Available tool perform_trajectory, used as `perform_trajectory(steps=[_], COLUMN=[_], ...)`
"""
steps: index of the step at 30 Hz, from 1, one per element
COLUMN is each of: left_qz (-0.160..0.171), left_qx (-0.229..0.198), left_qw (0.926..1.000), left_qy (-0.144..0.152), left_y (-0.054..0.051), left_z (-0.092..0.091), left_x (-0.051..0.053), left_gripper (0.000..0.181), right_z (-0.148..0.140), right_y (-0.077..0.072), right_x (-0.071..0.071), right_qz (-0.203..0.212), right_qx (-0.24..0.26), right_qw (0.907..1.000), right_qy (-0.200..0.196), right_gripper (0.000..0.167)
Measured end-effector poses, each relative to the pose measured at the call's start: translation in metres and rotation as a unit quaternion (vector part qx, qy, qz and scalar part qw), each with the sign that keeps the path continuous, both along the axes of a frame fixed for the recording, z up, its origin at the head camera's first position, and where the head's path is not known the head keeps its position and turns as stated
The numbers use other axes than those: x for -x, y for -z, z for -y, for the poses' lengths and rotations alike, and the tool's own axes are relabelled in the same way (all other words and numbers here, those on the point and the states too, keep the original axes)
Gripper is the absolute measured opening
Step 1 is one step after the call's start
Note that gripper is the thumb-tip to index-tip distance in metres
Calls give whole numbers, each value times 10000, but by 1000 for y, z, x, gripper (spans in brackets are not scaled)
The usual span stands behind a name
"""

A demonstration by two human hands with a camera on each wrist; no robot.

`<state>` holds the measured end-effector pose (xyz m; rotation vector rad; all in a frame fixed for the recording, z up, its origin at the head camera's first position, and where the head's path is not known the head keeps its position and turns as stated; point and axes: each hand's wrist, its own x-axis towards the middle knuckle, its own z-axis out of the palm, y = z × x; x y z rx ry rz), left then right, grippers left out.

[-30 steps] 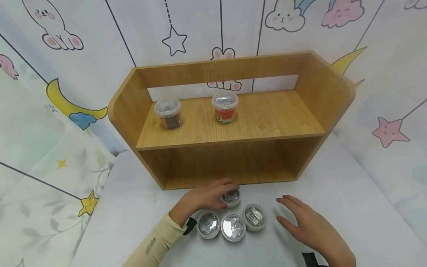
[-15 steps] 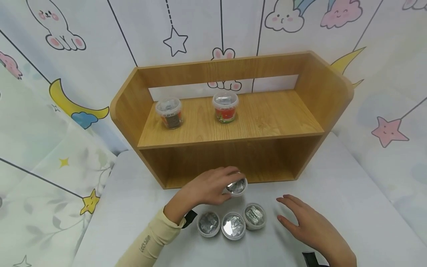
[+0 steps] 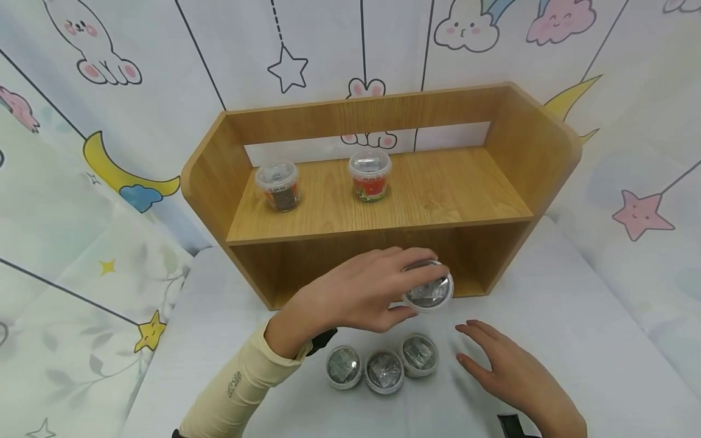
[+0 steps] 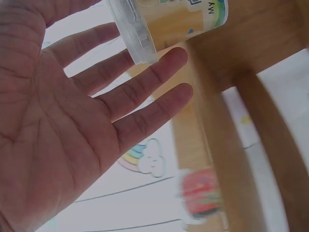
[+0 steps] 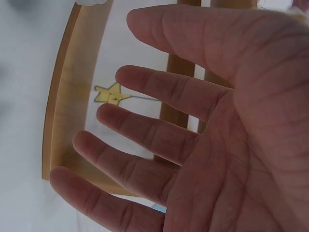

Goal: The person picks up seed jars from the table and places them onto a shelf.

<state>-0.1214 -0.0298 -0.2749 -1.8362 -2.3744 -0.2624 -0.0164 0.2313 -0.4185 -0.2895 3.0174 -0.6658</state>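
Observation:
My left hand point(image 3: 361, 289) grips a small clear-lidded plastic cup point(image 3: 431, 297) between thumb and fingers, raised in front of the shelf's lower compartment. In the left wrist view this cup point(image 4: 176, 21) has an orange label, and the upper part of it runs out of frame. My right hand point(image 3: 512, 374) is by the right side of the table, fingers extended and holding nothing. Its bare palm point(image 5: 222, 159) shows in the right wrist view. Three similar lidded cups, the left one point(image 3: 343, 367), the middle one point(image 3: 384, 371) and the right one point(image 3: 419, 355), stand close together between the hands.
A two-level wooden shelf point(image 3: 449, 188) stands at the back of the white table point(image 3: 569, 316). On its upper level are a cup with a dark and orange label point(image 3: 280, 190) at left and a red-labelled cup point(image 3: 370, 182) near the middle. A patterned curtain point(image 3: 328, 36) hangs behind.
My left hand has lifted the cup off the table and carried it rightward and up toward the shelf. The right hand and the other cups have stayed in place.

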Motion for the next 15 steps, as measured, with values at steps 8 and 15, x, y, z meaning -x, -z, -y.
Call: perform_trajectory(steps=[8, 15], left_qz=[-30, 288], left_qx=[-411, -616], left_qw=[9987, 9951], left_qy=[306, 715], left_y=[-42, -70], left_z=[-17, -37], left_x=[6, 14], left_gripper=[59, 59], right_z=[-4, -7], right_y=[1, 0], right_x=[-2, -4], right_qz=[-233, -8], right_qx=[120, 182], right_qw=[9996, 9998], right_qy=[-77, -28], right_gripper=[44, 44])
